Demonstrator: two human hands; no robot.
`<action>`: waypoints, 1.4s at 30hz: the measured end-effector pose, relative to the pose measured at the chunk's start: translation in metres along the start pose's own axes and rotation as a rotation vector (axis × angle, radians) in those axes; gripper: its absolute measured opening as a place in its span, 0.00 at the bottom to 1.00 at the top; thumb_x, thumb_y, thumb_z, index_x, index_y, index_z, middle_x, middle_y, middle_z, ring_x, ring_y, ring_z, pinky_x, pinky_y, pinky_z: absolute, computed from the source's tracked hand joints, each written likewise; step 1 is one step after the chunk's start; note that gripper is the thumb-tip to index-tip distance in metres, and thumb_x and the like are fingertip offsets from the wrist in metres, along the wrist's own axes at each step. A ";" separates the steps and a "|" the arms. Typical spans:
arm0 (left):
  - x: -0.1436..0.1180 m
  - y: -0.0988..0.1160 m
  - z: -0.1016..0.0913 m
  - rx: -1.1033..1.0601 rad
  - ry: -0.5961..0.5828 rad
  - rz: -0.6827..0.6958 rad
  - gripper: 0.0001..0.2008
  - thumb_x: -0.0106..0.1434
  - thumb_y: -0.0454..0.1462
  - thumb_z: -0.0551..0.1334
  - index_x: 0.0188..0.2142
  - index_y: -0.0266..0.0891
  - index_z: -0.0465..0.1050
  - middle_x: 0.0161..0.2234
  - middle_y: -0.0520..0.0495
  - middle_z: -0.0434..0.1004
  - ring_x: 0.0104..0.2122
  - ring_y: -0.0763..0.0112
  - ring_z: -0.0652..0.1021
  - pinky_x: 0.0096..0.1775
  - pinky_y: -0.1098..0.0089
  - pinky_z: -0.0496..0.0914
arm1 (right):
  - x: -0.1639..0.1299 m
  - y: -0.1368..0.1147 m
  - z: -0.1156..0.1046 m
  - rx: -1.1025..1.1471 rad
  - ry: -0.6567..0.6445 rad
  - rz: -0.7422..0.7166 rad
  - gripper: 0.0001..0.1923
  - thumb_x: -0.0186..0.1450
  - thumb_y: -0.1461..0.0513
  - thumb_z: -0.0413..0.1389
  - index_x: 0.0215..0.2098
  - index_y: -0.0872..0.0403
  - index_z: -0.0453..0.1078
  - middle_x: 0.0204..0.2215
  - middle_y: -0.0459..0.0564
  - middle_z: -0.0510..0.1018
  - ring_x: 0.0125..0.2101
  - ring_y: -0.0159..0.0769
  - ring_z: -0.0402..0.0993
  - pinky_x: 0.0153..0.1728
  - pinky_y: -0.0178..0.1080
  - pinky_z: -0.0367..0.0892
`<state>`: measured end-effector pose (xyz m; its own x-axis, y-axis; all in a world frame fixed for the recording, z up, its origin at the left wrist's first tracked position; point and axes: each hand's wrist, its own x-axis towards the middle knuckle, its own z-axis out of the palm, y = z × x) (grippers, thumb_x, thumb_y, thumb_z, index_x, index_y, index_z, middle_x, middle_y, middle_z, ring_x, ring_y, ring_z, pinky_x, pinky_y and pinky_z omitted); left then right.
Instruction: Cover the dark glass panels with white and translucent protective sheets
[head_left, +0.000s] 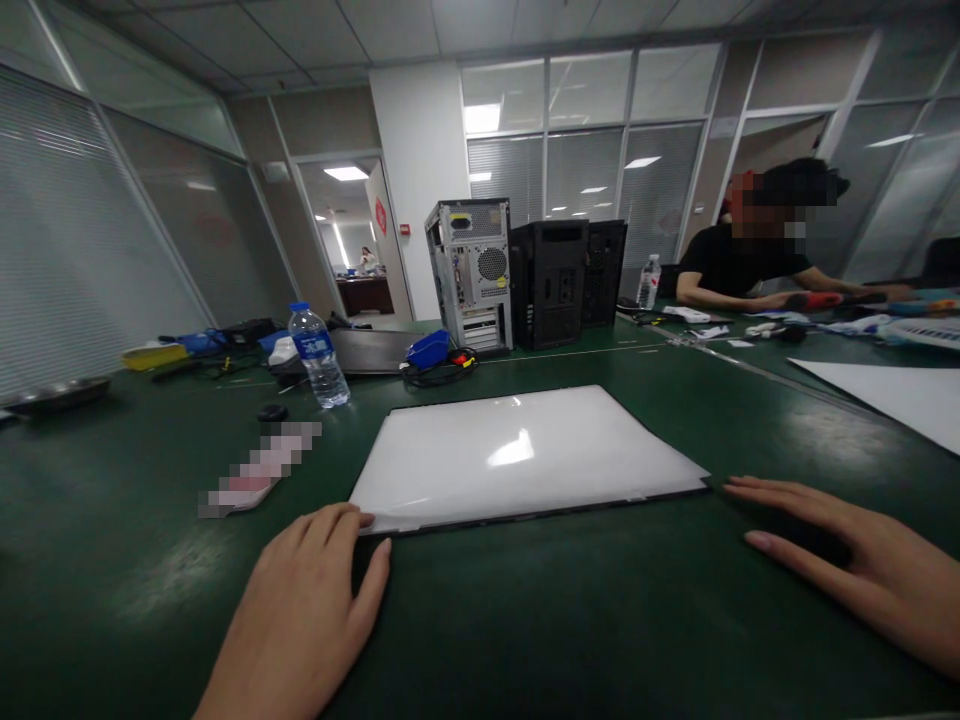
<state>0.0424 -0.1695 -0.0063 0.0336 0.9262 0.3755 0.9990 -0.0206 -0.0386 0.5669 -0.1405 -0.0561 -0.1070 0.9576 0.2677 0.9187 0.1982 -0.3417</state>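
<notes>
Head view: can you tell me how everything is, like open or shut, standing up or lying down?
White panel: lying flat
Left hand: open, at the panel's near left corner
Right hand: open, apart from the panel
Blue-capped bottle: standing, cap on
Silver-backed computer tower: standing
Door with red sign: open

The flat panel [525, 455] is white with a thin black edge; the bench [540, 620] is dark green. The blue-capped water bottle [319, 358] is clear with a blue label. One computer tower [484, 290] is silver-grey, a second tower [547, 285] black; the seated person's shirt [711, 258] is black.
</notes>
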 end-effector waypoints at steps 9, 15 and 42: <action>-0.001 -0.003 0.006 -0.040 -0.014 0.028 0.27 0.69 0.50 0.51 0.52 0.34 0.78 0.57 0.34 0.77 0.57 0.46 0.75 0.60 0.46 0.66 | 0.001 -0.001 -0.002 0.008 0.001 -0.002 0.31 0.66 0.39 0.54 0.64 0.36 0.68 0.64 0.43 0.70 0.62 0.51 0.68 0.64 0.54 0.60; 0.000 0.005 -0.010 -0.094 -0.103 -0.016 0.22 0.70 0.50 0.48 0.41 0.40 0.77 0.46 0.37 0.80 0.47 0.51 0.80 0.52 0.51 0.72 | 0.000 -0.002 -0.002 0.017 -0.021 0.020 0.32 0.67 0.39 0.52 0.65 0.38 0.67 0.65 0.45 0.69 0.62 0.51 0.67 0.65 0.55 0.59; 0.000 -0.003 0.008 -0.079 -0.115 0.114 0.25 0.69 0.51 0.52 0.60 0.52 0.75 0.63 0.48 0.74 0.61 0.51 0.73 0.61 0.45 0.67 | 0.001 -0.013 -0.005 -0.002 -0.002 0.034 0.31 0.67 0.38 0.51 0.63 0.37 0.69 0.63 0.44 0.71 0.61 0.47 0.68 0.65 0.55 0.60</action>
<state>0.0387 -0.1664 -0.0134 0.1481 0.9530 0.2644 0.9882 -0.1534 -0.0008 0.5566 -0.1436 -0.0474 -0.0764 0.9641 0.2543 0.9224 0.1652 -0.3491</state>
